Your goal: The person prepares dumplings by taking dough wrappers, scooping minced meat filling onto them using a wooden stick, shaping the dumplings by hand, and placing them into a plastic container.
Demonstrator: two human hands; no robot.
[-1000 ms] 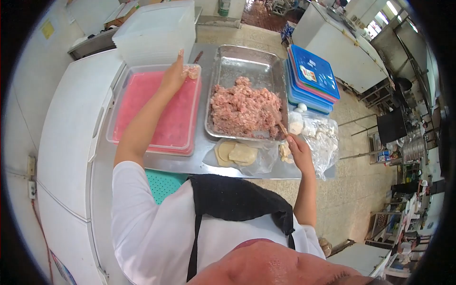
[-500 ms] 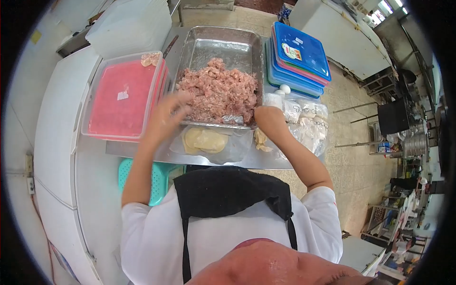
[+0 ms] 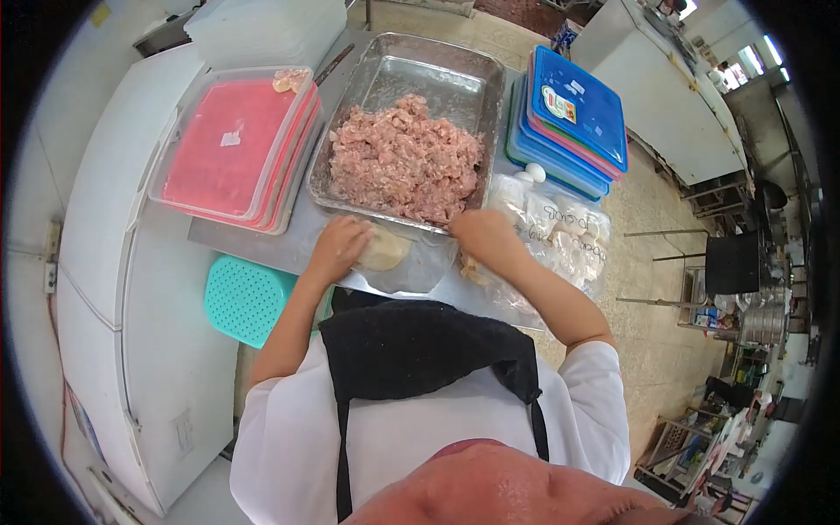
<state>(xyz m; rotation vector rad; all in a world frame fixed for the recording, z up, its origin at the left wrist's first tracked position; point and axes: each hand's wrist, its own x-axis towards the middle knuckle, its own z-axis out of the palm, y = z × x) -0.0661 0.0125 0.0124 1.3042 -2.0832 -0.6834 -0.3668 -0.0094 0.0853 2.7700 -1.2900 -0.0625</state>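
Round pale dough wrappers [image 3: 387, 250] lie on a clear plastic sheet [image 3: 422, 273] at the near edge of the metal table. My left hand [image 3: 341, 247] is at their left side, its fingers bent together over the edge of the dough. Just beyond them stands a metal tray [image 3: 437, 80] with a mound of raw ground meat [image 3: 407, 162] in its nearer part. My right hand [image 3: 486, 238] is closed beside the tray's near right corner; what it holds is hidden. Below it lies a crumpled tan piece [image 3: 472, 271], partly covered by the wrist.
Stacked containers with red contents [image 3: 223, 162] stand left of the tray, with clear lids [image 3: 262, 31] behind. Blue-lidded containers [image 3: 582, 105] sit at the right. Two eggs [image 3: 535, 172] rest near bagged white packages [image 3: 569, 232]. A turquoise perforated stool [image 3: 248, 299] is below the table.
My left hand has come down from the tray's left side onto the dough wrappers. My right hand has drawn slightly nearer, still closed by the corner. The view has shifted a little.
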